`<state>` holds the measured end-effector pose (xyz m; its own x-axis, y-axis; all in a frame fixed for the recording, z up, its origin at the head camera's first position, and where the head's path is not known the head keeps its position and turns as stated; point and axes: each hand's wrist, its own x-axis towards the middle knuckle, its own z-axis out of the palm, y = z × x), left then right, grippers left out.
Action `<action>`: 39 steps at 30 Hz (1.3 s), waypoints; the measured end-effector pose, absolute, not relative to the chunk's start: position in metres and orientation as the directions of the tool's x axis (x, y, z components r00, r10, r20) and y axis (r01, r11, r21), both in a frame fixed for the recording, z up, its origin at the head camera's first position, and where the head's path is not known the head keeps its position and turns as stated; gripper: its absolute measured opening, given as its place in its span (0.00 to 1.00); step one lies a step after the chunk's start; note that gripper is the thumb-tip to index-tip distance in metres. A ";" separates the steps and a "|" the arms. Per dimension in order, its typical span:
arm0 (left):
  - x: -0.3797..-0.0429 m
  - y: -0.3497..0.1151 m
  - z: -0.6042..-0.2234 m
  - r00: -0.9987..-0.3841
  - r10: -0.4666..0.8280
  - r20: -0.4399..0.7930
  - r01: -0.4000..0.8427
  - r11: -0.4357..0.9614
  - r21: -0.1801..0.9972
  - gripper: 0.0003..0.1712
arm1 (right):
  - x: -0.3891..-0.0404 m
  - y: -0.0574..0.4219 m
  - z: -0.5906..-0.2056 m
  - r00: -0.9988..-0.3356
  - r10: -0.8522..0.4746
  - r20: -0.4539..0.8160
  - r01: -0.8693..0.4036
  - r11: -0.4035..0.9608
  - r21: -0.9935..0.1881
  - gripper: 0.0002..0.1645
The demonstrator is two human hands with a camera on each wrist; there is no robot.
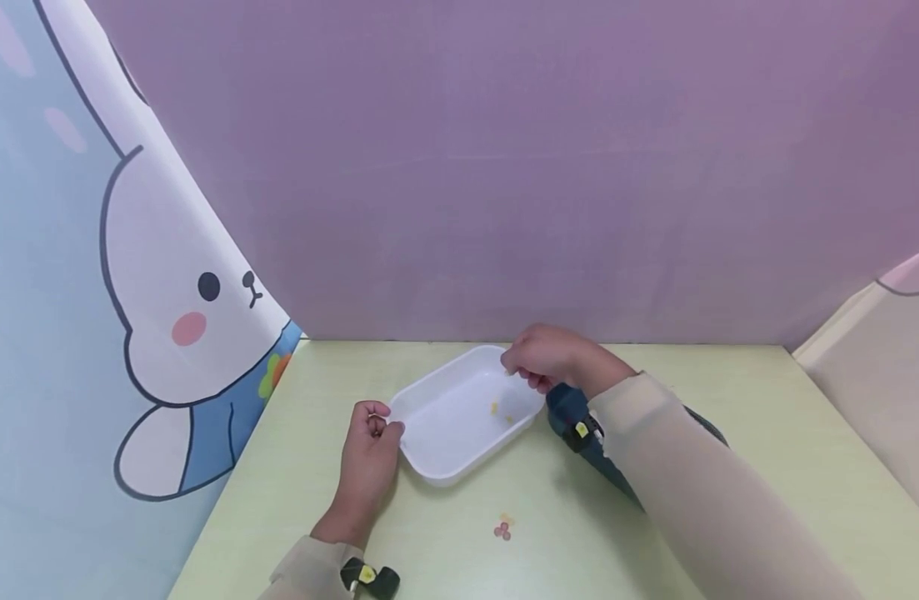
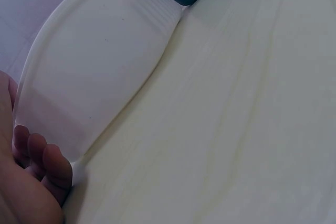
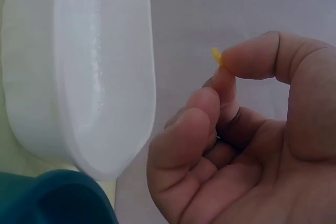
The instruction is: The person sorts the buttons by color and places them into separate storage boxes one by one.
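Only the right wrist view shows the yellow bit (image 3: 216, 55), above centre, pinched in the right hand (image 1: 551, 357). The left hand (image 1: 371, 462) grips the white tray (image 1: 438, 427), head view's lower centre. Below spreads a pale table (image 1: 279, 467); mauve wall (image 1: 504, 167) above.

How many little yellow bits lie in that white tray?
2 visible: one yellow bit, another just right of it, both near the right-hand end of the tray. The right hand may hide more.

At the frame's right, bare tabletop (image 1: 804, 450) leaves room to pass beside the right sleeve (image 1: 714, 508). At centre, a white tray (image 1: 444, 425) and blue-green container (image 1: 567, 402) obstruct; the purple wall (image 1: 504, 167) stands behind.
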<state>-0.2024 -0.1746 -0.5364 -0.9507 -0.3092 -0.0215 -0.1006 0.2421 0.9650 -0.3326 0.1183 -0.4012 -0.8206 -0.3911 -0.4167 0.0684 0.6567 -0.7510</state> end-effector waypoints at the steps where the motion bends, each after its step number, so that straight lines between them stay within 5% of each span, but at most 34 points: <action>1: -0.202 -0.174 -0.536 -0.951 -0.309 -0.022 -0.101 0.242 0.965 0.14 | -0.333 0.118 -0.403 -0.821 -0.389 -0.417 0.069 0.658 -0.750 0.17; 13: -0.204 -0.172 -0.536 -0.949 -0.313 -0.021 -0.102 0.244 0.964 0.14 | -0.329 0.118 -0.410 -0.819 -0.427 -0.383 0.019 0.647 -0.762 0.23; 39: -0.202 -0.175 -0.534 -0.948 -0.317 -0.026 -0.108 0.245 0.963 0.14 | -0.255 0.126 -0.412 -0.793 -0.569 -0.218 -0.165 0.544 -0.823 0.06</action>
